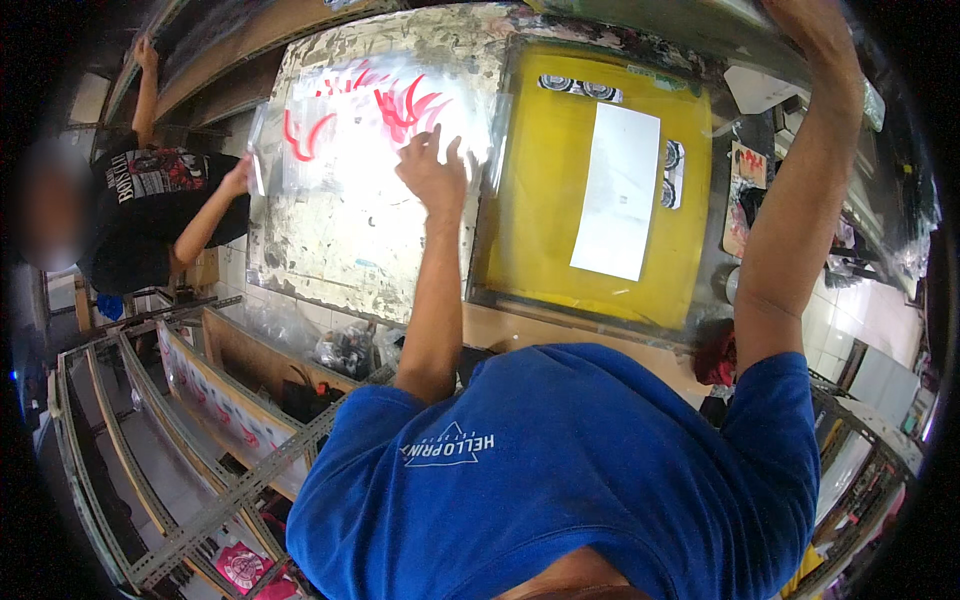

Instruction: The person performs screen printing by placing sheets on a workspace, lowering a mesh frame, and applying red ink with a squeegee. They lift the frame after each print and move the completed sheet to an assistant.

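Observation:
My left hand (433, 172) is open, fingers spread, over a worn, paint-marked white board (340, 240). Just beyond its fingertips, a glossy clear sheet (350, 130) with red flame-like strokes (405, 108) lies on the board. Whether the fingertips touch the sheet I cannot tell. My right arm reaches far up at the right, and my right hand (805, 15) is cut off by the upper rim with its fingers hidden. Beside the board, to the right, lies a yellow printing screen (540, 200) with a white paper strip (618, 190) on it.
A co-worker in a black shirt (120, 220) stands at the left, one hand (238, 178) at the sheet's edge, the other on a metal rack post (125, 75). Metal-framed racks (180, 400) fill the lower left. A stained small board (745, 195) lies right of the screen.

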Action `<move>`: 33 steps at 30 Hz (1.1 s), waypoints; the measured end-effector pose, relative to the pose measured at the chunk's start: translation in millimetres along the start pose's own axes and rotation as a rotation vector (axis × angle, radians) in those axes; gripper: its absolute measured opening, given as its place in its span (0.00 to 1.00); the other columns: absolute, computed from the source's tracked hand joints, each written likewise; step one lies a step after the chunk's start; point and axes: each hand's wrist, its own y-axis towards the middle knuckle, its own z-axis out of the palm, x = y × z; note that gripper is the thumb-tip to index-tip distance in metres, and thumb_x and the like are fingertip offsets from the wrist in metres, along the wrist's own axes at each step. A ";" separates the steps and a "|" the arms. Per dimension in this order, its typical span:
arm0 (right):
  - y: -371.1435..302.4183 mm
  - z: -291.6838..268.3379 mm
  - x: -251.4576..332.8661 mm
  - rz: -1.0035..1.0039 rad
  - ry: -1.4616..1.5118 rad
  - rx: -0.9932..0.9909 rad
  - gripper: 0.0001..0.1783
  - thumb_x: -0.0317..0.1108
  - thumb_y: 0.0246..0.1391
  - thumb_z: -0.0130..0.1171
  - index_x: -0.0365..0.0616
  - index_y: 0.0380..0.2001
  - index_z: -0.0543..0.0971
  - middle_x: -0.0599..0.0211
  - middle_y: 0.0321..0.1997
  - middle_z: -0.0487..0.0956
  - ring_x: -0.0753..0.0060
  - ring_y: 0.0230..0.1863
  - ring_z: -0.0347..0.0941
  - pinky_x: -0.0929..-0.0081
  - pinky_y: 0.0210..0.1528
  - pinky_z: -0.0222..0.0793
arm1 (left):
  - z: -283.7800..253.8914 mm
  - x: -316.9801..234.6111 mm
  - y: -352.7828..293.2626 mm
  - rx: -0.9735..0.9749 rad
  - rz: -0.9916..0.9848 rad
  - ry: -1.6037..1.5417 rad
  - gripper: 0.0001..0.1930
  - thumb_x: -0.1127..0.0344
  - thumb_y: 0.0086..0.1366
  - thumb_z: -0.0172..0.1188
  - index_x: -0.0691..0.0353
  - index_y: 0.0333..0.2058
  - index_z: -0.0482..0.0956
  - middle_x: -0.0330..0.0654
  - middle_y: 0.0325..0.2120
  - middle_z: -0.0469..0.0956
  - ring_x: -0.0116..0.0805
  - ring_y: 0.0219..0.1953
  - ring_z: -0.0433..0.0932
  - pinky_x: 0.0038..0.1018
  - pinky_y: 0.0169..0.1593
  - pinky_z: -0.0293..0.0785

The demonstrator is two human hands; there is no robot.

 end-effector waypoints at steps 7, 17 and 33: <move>-0.6 -1.9 5.0 0.026 -0.060 -0.030 0.21 0.40 0.53 0.64 0.37 0.47 0.83 0.48 0.49 0.83 0.55 0.50 0.79 0.64 0.55 0.72 | 40.4 -4.2 -3.8 0.114 -0.250 -0.014 0.07 0.60 0.55 0.67 0.53 0.32 0.87 0.42 0.36 0.77 0.44 0.42 0.73 0.43 0.48 0.63; -5.9 -5.8 8.8 0.001 -0.019 -0.003 0.21 0.41 0.52 0.64 0.39 0.46 0.84 0.47 0.48 0.83 0.55 0.47 0.79 0.66 0.53 0.73 | -5.0 -81.1 -36.0 0.480 0.219 -0.267 0.24 0.48 0.57 0.70 0.53 0.49 0.84 0.48 0.59 0.73 0.53 0.62 0.69 0.53 0.65 0.59; 2.5 -0.3 -1.4 -0.011 -0.007 -0.003 0.20 0.41 0.52 0.63 0.39 0.44 0.84 0.52 0.41 0.85 0.60 0.39 0.81 0.69 0.44 0.75 | 59.4 -138.3 -59.7 0.656 0.395 -0.229 0.31 0.45 0.59 0.65 0.49 0.59 0.74 0.49 0.68 0.58 0.59 0.70 0.52 0.62 0.67 0.47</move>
